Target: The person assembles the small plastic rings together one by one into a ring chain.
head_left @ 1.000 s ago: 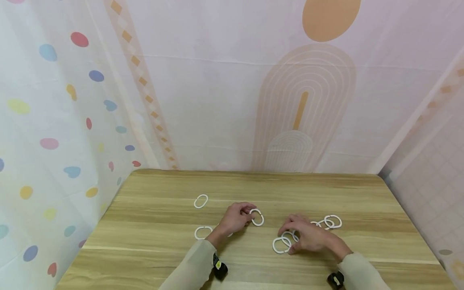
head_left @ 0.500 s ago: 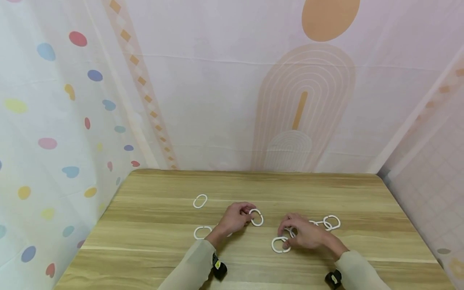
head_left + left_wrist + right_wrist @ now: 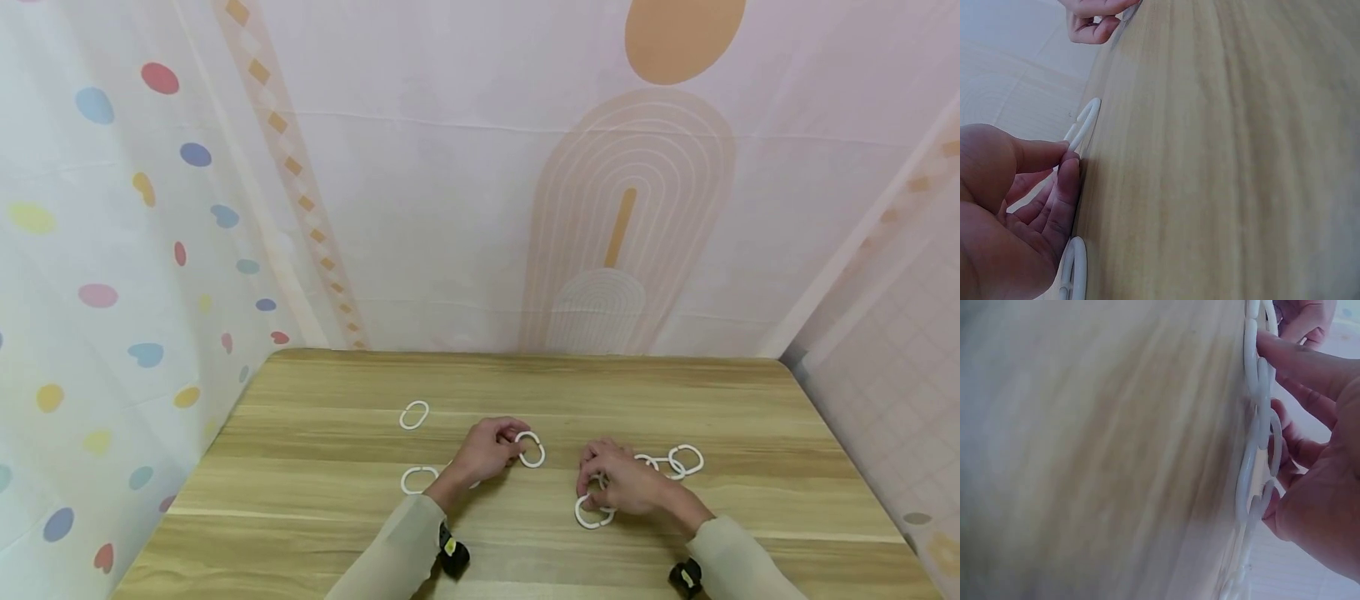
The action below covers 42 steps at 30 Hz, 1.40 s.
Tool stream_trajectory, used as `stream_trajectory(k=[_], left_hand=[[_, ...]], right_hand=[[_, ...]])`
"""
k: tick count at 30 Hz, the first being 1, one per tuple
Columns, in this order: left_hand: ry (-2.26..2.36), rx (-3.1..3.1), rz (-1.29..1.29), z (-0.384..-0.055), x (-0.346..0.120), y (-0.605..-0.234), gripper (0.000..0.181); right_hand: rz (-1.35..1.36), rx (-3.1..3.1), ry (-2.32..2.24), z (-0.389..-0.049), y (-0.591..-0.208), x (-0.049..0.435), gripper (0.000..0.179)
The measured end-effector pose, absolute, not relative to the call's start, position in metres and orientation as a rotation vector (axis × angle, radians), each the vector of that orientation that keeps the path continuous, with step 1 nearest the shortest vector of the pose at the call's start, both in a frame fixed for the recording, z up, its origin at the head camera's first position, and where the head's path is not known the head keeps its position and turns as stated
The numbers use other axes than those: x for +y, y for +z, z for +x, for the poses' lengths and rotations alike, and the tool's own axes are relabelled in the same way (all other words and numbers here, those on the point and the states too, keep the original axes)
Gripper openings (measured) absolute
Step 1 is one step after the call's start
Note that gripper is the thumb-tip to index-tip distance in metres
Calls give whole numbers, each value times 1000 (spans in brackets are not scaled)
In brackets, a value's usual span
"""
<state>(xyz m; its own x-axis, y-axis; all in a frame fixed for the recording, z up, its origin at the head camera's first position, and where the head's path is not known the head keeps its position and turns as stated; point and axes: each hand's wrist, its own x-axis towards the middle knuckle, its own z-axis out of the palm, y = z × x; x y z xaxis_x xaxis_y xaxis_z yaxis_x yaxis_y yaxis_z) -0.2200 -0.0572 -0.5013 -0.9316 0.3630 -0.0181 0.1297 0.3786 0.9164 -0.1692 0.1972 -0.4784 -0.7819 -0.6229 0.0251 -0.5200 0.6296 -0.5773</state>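
My left hand (image 3: 486, 450) pinches a white oval plastic link (image 3: 542, 452) between thumb and fingers, just over the wooden table. In the left wrist view the held link (image 3: 1090, 122) stands tilted at the fingertips. To the right, my right hand (image 3: 622, 479) holds a chain of white links, its thumb near the end link (image 3: 591, 526). The chain's far end link (image 3: 702, 460) lies beyond the hand. Several joined links (image 3: 1246, 472) run under the curled fingers in the right wrist view. The hand hides the chain's middle in the head view.
Two loose white links lie at the left, one farther back (image 3: 427, 408) and one nearer (image 3: 420, 469). Another link (image 3: 475, 485) is mostly hidden by the left wrist. Patterned curtains (image 3: 450, 208) hang behind the wooden table (image 3: 330, 533).
The right hand has drawn the chain's near end link slightly to the right, and its fingers have closed in. The left hand and its link have stayed still.
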Motion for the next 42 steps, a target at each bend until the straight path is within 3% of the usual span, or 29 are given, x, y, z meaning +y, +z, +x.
stream_trajectory(k=[7,18,30,42], left_hand=[[1566,2430,450,-219,-58,-500,20],[1551,2469,536,-213,-57,-497,20],[1720,2331,480,-199,-55,-488,13],[1609,2376,644,-181,-41,-488,5]], right_hand=[[-1015,2651,-928,-171,-481,198,11],[-795,2390,-1164,-177,-477,199,2],[-703,2312,-1312,-185,-479,202,4],[-650,2309,-1381,-187,-483,200,8]])
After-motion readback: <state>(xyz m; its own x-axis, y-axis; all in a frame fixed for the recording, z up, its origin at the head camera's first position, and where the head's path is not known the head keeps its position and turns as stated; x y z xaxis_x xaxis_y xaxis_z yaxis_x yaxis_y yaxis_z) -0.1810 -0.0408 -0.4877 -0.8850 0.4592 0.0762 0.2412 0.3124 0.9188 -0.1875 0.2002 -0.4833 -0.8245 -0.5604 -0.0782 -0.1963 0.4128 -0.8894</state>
